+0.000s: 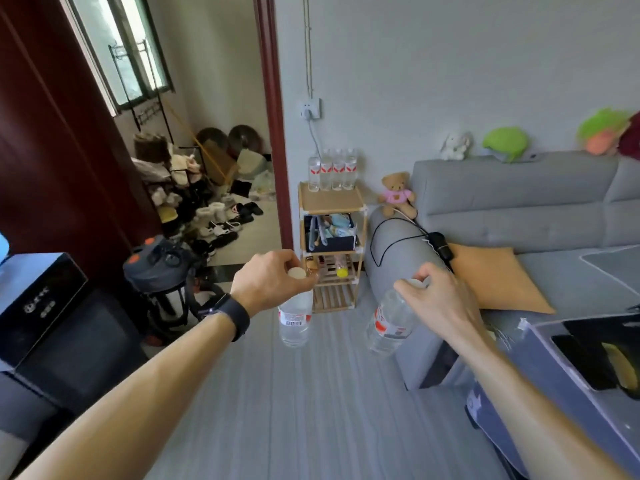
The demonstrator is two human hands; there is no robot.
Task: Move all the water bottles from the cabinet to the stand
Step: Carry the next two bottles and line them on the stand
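In the centre of the frame the left hand [273, 277] is pinching the white cap of the first water bottle [296, 320], fingertips curled and clamped round it, so the bottle is hanging upright beneath the knuckles. Just right of centre the right hand [438, 299] is gripping the second water bottle [388, 327] round its cap and neck in the same way. That bottle is hanging tilted, its base leaning toward the lower left. Holding them by the tops is probably freeing each hand to carry one and set it down base first. Both bottles are hanging over the grey floor, well apart from the wooden stand [341, 202], which is standing above centre between the door frame and the sofa arm [394, 251]. Four bottles [332, 171] are lining the back of its top shelf, leaving the front bare, likely for these two. A black cable [391, 237] is trailing over the sofa arm beside the stand, under a teddy bear [397, 194]. A box [554, 368] is jutting in at the lower right. Which piece is the cabinet I cannot tell.
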